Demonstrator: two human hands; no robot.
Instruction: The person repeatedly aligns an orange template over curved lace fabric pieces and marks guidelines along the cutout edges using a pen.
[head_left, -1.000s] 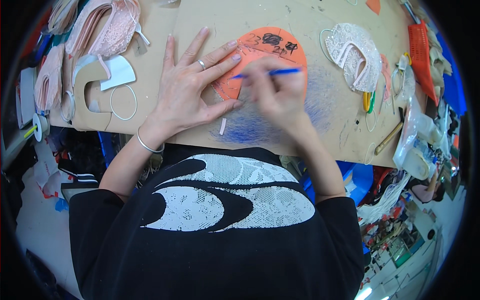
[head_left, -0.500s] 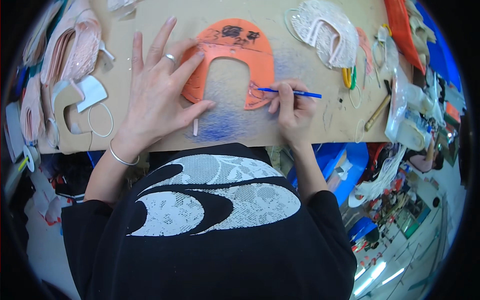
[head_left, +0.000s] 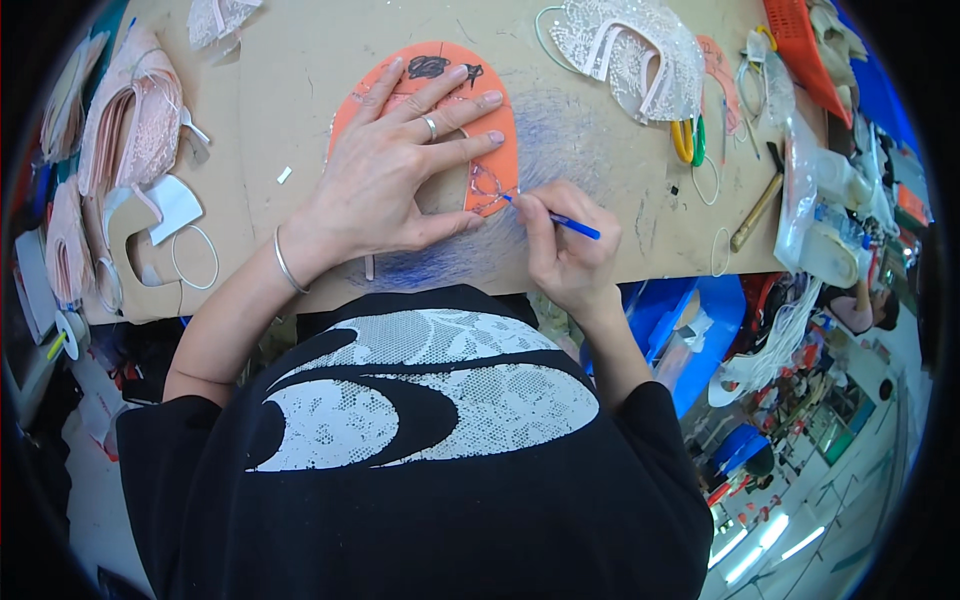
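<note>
A flat, horseshoe-shaped orange template [head_left: 490, 172] lies on the brown tabletop, its open end toward me. My left hand [head_left: 405, 165] is spread flat over it, covering most of its left arm and part of its inner gap. My right hand [head_left: 575, 240] pinches a slim blue pen [head_left: 575, 226], its tip at the lower right edge of the template. Dark scribbles show on the template's top, and curved pen lines cross its right arm. Below my left wrist, a narrow pale strip [head_left: 369, 267] rests near the table edge.
Blue pen strokes cover the brown tabletop [head_left: 585, 130] around the template. On the left lie stacked pink lace pieces [head_left: 130, 120] and a white cut piece [head_left: 175, 208]. White lace pieces [head_left: 640, 60], green and yellow rings [head_left: 690, 140] and a wooden-handled tool [head_left: 757, 212] are on the right.
My left hand has moved right and now lies flat across the template, instead of at its left side. The template sits slightly further left. The pen has swung to point up and left.
</note>
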